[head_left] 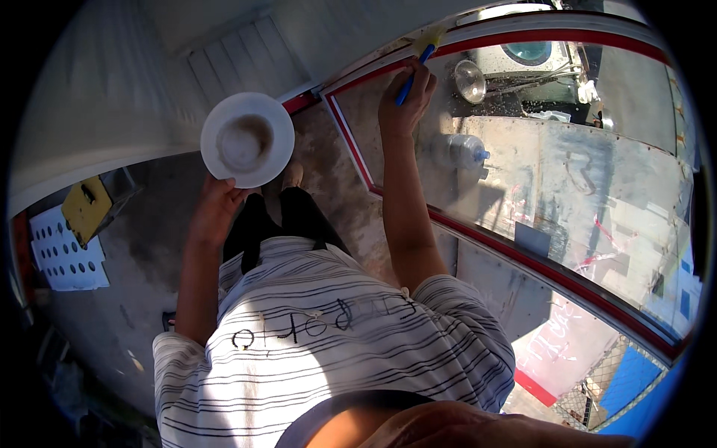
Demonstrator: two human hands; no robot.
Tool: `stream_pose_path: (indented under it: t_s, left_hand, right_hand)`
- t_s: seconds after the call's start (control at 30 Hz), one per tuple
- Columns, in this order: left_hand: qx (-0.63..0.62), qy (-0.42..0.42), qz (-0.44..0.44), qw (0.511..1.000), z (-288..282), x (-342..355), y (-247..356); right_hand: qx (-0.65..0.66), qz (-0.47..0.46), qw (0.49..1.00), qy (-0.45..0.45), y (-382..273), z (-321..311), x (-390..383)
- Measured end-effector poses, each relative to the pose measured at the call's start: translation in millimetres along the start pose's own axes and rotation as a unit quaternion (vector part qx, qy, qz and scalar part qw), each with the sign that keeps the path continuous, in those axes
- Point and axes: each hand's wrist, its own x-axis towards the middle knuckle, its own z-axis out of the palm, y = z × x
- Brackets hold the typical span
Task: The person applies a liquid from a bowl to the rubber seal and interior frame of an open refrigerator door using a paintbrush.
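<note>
My left hand (pixel 218 203) is closed on the near rim of a white bowl (pixel 280 134), with the thumb over the edge. Cloudy greyish liquid or residue shows in the bottom of the bowl. My right hand (pixel 407 101) reaches far forward, its fingers wrapped round the blue handle of a brush (pixel 415 76). The brush's yellowish bristles lie at the upper edge of a red-framed glass pane (pixel 567 164); whether they touch the frame I cannot tell. Small pale specks or drops dot the glass beyond my right hand.
A white slatted panel (pixel 250 56) stands ahead on the left. Behind the glass are a clear plastic bottle (pixel 467 151) and a white front-loading machine (pixel 515 56). At the left lie a yellow board (pixel 86 209) and a white sheet with holes (pixel 63 250). My foot (pixel 293 175) is on concrete.
</note>
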Motion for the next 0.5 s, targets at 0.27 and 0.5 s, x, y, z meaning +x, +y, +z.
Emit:
stream_pose_path:
  t_s: [0.27, 0.5]
  left_hand:
    - [0.005, -0.011, -0.014, 1.0, -2, 5, -5]
    - [0.001, 0.02, -0.032, 0.999, -7, -4, -11]
  right_hand:
    - [-0.031, -0.032, 0.998, -0.053, 57, 49, -62]
    - [0.067, -0.009, 0.998, 0.007, 32, 52, -55]
